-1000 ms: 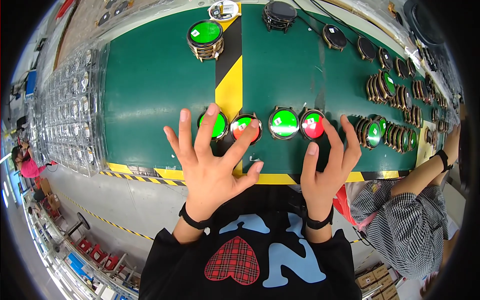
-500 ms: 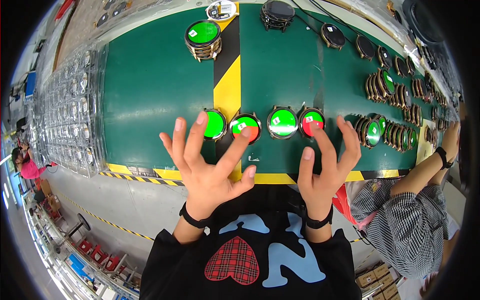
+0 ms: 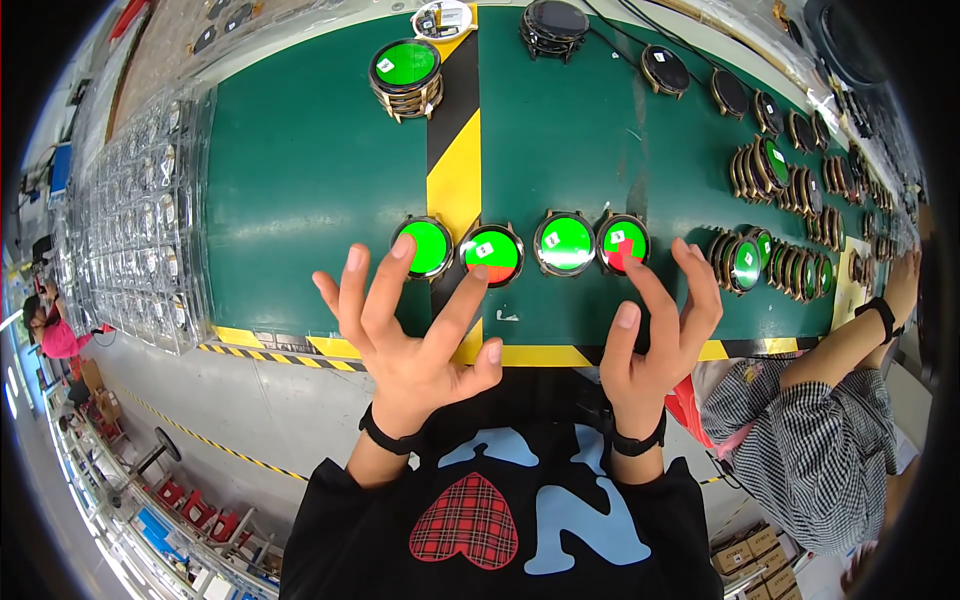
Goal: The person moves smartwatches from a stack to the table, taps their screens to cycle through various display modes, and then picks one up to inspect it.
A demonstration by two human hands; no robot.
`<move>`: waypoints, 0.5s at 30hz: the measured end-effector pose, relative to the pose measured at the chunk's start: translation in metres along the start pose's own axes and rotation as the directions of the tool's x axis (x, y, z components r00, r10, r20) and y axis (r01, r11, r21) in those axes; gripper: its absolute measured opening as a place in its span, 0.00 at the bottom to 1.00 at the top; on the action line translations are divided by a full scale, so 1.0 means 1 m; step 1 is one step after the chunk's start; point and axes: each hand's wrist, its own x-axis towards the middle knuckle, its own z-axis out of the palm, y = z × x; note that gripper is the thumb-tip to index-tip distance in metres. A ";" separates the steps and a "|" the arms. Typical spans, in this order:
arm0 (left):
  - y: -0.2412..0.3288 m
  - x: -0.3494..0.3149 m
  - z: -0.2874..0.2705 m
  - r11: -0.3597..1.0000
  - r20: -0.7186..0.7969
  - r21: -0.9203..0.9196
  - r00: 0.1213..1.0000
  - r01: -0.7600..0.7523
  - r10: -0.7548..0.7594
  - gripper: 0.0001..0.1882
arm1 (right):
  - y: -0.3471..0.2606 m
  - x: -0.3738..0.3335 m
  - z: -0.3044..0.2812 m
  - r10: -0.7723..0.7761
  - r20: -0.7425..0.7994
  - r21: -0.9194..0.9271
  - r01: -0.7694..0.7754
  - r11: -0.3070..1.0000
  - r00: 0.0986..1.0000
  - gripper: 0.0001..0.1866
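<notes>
Several round watch heads lie in a row near the table's front edge. My left hand (image 3: 408,352) has its fingers spread, and its index fingertip is at the lower edge of a watch (image 3: 493,247) with a green and red screen. Its middle fingertip reaches the rim of an all-green watch (image 3: 430,250) at the row's left end. My right hand (image 3: 657,362) is also spread, its index fingertip at the lower part of another green and red watch (image 3: 622,238). Between these two lies a green-lit watch (image 3: 565,245) that neither hand touches. Small white stickers sit on some screens.
A stack of watches (image 3: 406,75) stands at the back, near a dark stack (image 3: 553,30). Many stacked watches (image 3: 765,170) fill the right side. Clear plastic trays (image 3: 140,220) lie at the left edge. A co-worker's arm (image 3: 840,345) reaches in from the right.
Both index fingertips have slid slightly down their screens. The red areas on both touched watches have shrunk as green spread. The watches have stayed in place.
</notes>
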 end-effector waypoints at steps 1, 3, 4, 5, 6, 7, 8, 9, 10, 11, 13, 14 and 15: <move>0.001 0.001 0.000 1.000 0.023 0.012 1.000 0.003 -0.004 0.21 | -0.001 0.001 -0.001 0.000 0.000 -0.001 0.000 1.000 1.000 0.15; 0.002 0.004 -0.001 0.999 0.069 0.037 0.998 0.009 -0.012 0.21 | -0.002 0.003 -0.001 -0.052 0.042 -0.077 0.055 0.996 0.998 0.15; 0.002 0.004 0.000 0.999 0.070 0.036 0.997 0.009 -0.012 0.21 | -0.002 0.003 -0.001 -0.076 0.064 -0.113 0.083 0.990 0.995 0.15; 0.002 0.003 0.000 1.000 0.056 0.029 0.998 -0.009 0.007 0.21 | -0.002 0.003 -0.001 -0.075 0.065 -0.114 0.082 0.990 0.995 0.15; 0.002 0.003 0.001 0.999 0.043 0.022 0.999 -0.028 0.027 0.21 | -0.001 0.003 -0.001 -0.065 0.040 -0.081 0.068 0.994 0.997 0.15; 0.002 0.004 0.001 0.999 0.029 0.015 0.998 -0.047 0.046 0.21 | 0.000 0.002 0.000 -0.054 0.016 -0.049 0.055 0.997 0.998 0.15; 0.002 0.004 0.001 0.999 0.030 0.015 0.998 -0.048 0.047 0.21 | 0.001 0.001 0.000 -0.042 -0.008 -0.016 0.042 0.999 0.999 0.15; 0.002 0.005 0.001 0.998 0.039 0.021 0.998 -0.055 0.054 0.21 | 0.001 0.000 0.001 -0.042 -0.009 -0.016 0.041 0.999 0.999 0.15; 0.003 0.006 0.000 0.998 0.049 0.026 0.997 -0.062 0.061 0.21 | 0.001 -0.001 0.001 -0.012 -0.021 0.013 0.013 1.000 1.000 0.15; 0.003 0.007 0.000 0.997 0.058 0.031 0.996 -0.069 0.067 0.21 | 0.001 -0.002 0.002 0.017 -0.033 0.042 -0.015 0.999 0.999 0.14; 0.002 0.008 0.001 0.996 0.054 0.032 0.995 -0.088 0.086 0.21 | 0.002 -0.003 0.002 0.046 -0.043 0.070 -0.043 0.997 0.998 0.14; 0.002 0.008 0.002 0.994 0.051 0.033 0.993 -0.106 0.105 0.22 | 0.003 -0.003 0.001 0.052 -0.036 0.049 -0.050 0.998 0.998 0.14; 0.002 0.008 0.002 0.992 0.047 0.034 0.991 -0.125 0.123 0.22 | 0.004 -0.003 0.001 0.058 -0.029 0.027 -0.057 0.998 0.998 0.14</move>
